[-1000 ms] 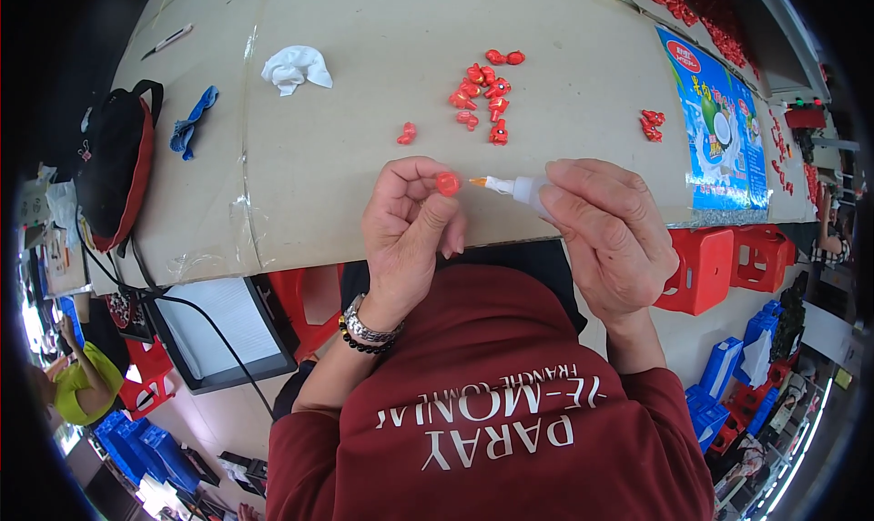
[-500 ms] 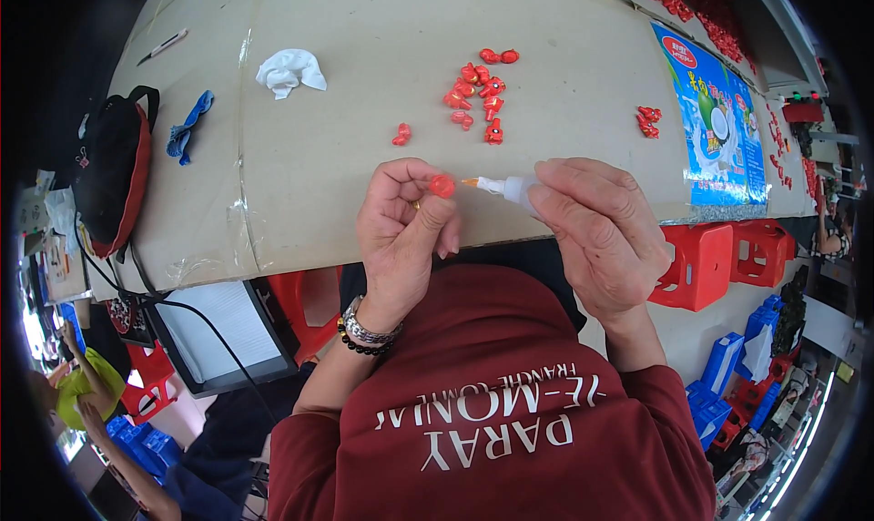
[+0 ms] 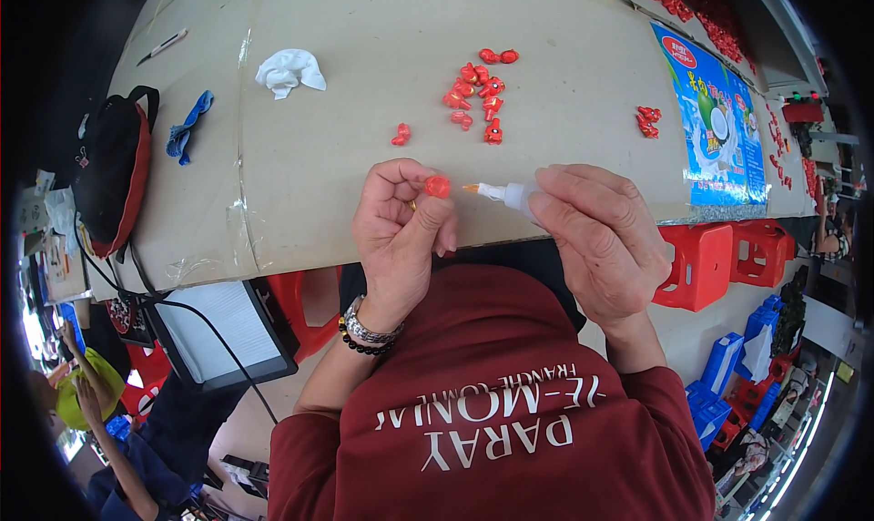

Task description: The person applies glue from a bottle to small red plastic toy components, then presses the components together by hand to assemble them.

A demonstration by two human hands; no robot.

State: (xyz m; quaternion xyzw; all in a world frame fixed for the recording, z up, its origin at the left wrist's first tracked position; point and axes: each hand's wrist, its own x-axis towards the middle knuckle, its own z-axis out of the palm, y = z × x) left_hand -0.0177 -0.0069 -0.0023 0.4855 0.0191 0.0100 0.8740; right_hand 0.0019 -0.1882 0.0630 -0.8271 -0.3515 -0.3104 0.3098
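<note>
Between the thumb and fingertips of my left hand is a small round red plastic piece, its face turned to the right. My right hand is closed round a white squeeze bottle with a narrow, orange-tipped nozzle. The nozzle points left at the red piece, with a small gap between them. Beyond my hands lies a cluster of small red figurine parts. A separate red part lies left of it, and another few red parts lie to the right.
On the table are a crumpled white tissue, a blue cloth strip, a pen and a black-and-red bag. A blue printed sheet covers the right side. Red stools stand under the edge. Another person's arm shows lower left.
The nozzle tip and the red piece have drawn slightly apart, as my left hand shifted a little left. At lower left, the other person has moved further left.
</note>
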